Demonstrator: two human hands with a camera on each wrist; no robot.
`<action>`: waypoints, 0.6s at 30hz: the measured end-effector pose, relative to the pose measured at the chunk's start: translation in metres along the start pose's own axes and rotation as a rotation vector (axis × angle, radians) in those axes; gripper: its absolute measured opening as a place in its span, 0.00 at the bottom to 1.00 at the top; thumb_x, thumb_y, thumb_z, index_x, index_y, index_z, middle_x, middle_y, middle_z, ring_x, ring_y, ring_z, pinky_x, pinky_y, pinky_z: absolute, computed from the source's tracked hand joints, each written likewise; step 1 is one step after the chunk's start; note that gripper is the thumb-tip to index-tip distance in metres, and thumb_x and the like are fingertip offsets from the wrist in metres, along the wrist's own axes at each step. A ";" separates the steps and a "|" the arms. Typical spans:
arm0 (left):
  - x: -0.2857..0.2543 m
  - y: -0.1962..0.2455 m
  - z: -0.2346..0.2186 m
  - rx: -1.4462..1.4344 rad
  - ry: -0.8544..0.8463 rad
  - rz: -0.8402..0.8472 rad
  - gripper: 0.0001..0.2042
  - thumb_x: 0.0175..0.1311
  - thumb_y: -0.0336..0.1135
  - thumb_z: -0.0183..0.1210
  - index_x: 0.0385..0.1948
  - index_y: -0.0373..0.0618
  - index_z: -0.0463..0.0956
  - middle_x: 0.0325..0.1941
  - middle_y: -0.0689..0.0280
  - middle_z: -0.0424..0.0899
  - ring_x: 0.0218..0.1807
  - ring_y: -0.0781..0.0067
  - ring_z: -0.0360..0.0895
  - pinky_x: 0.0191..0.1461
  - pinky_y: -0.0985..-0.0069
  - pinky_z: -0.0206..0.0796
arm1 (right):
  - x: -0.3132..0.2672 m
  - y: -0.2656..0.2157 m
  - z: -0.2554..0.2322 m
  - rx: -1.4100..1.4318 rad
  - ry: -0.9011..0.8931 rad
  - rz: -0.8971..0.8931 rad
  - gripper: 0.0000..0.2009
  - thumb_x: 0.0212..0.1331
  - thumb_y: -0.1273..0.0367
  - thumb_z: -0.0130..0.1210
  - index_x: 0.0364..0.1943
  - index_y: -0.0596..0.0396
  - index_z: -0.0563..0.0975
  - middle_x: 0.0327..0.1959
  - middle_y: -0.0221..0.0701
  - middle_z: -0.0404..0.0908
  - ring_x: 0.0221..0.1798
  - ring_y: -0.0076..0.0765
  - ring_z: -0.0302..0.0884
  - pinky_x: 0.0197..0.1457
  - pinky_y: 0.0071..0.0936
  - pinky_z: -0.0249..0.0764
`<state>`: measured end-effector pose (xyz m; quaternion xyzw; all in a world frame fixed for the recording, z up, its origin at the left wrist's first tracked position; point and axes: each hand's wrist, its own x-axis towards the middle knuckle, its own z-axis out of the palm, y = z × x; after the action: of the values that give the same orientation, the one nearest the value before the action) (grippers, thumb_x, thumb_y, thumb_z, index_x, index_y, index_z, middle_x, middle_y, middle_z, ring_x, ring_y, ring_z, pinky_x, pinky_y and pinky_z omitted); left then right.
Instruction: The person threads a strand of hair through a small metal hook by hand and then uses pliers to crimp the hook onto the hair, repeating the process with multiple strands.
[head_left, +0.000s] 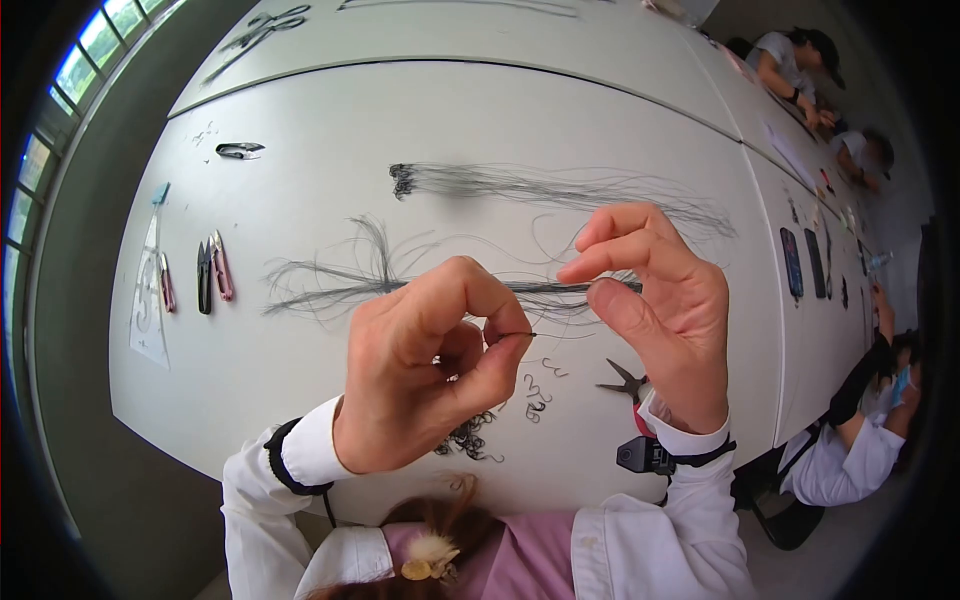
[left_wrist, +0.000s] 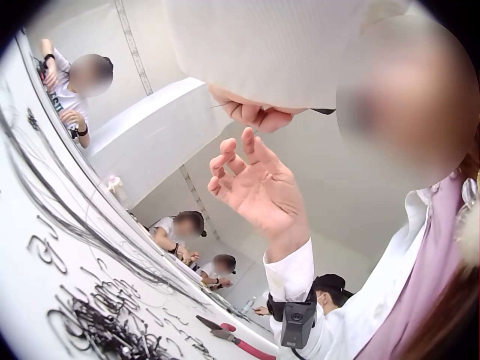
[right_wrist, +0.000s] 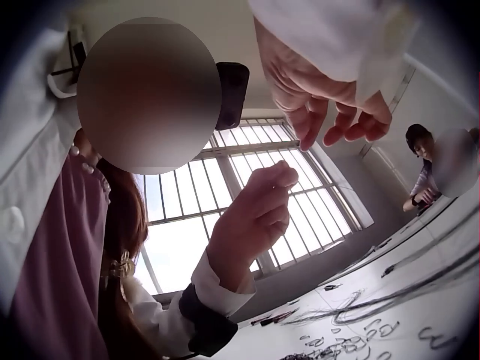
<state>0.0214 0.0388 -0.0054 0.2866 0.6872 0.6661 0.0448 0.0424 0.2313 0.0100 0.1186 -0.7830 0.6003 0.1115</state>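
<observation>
Left hand (head_left: 430,370) pinches a thin dark strand (head_left: 533,334); right hand (head_left: 675,310) just beside, fingers bent and parted. Below on white worktop (head_left: 300,230): small black curved hooks (head_left: 467,440), red-handled metal pliers (head_left: 628,383), long dark strand bundle (head_left: 340,290); farther, second strand bundle with clustered ends (head_left: 450,181).

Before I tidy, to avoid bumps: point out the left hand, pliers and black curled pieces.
Left hand (head_left: 415,380): head view, thumb base.
Pliers (head_left: 632,386): head view, metal head.
Black curled pieces (left_wrist: 109,328): left wrist view, middle of the pile.

Bright barred window (right_wrist: 196,191), pale wall (left_wrist: 341,202), adjoining white tables (head_left: 320,120)
</observation>
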 end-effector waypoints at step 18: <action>0.003 0.011 0.002 -0.080 -0.042 -0.213 0.06 0.52 0.18 0.56 0.28 0.38 0.69 0.26 0.69 0.75 0.16 0.91 0.67 0.17 0.87 0.56 | -0.007 -0.004 0.007 -0.275 -0.014 -0.126 0.06 0.38 0.74 0.65 0.23 0.51 0.80 0.29 0.26 0.75 0.34 0.30 0.66 0.37 0.24 0.64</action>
<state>0.0231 0.0416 0.0055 0.2240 0.6855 0.6782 0.1411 0.0501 0.2240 0.0093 0.1554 -0.8497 0.4782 0.1589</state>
